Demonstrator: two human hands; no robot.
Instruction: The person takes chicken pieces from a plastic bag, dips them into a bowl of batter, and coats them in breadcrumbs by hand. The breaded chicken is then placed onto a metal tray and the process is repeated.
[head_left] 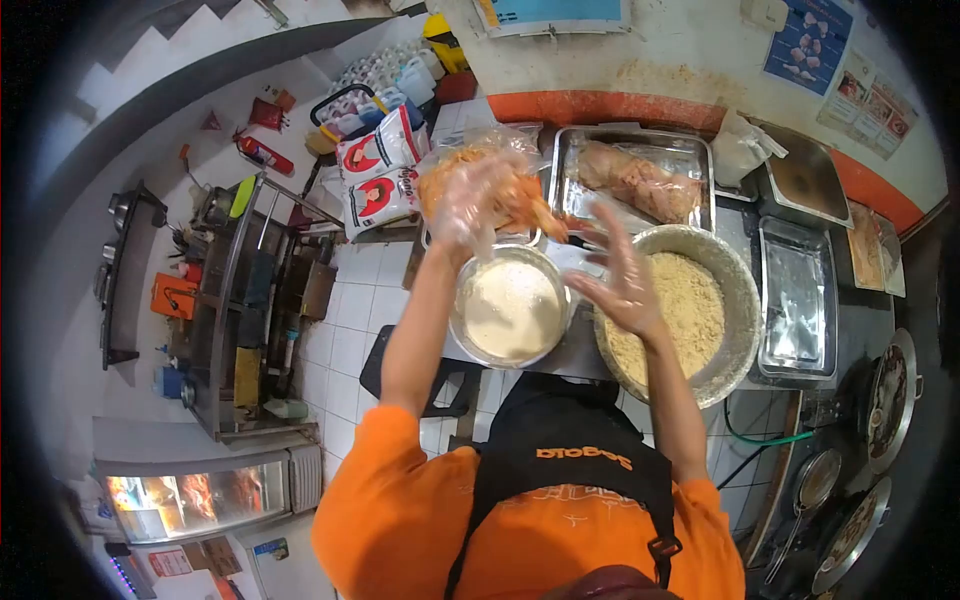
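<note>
My left hand [474,205], in a clear plastic glove, is blurred over a plastic-lined tray of orange-coated meat [438,190], which looks like marinated chicken. Its fingers close around an orange chicken piece [528,203] that sticks out to the right. Fingers spread, my right hand [622,280] hovers over the left rim of a large metal bowl of pale yellow breading crumbs [690,315]. This hand also wears a clear glove and holds nothing. Between my forearms stands a round bowl of creamy white batter [513,308].
Behind the crumb bowl, a metal tray [708,165] holds a bag of raw-looking meat [640,182]. Another shiny tray [798,300] lies at the right. Printed white-and-red bags [380,172] stand at the left. Pans [890,400] and a skimmer [818,480] are far right.
</note>
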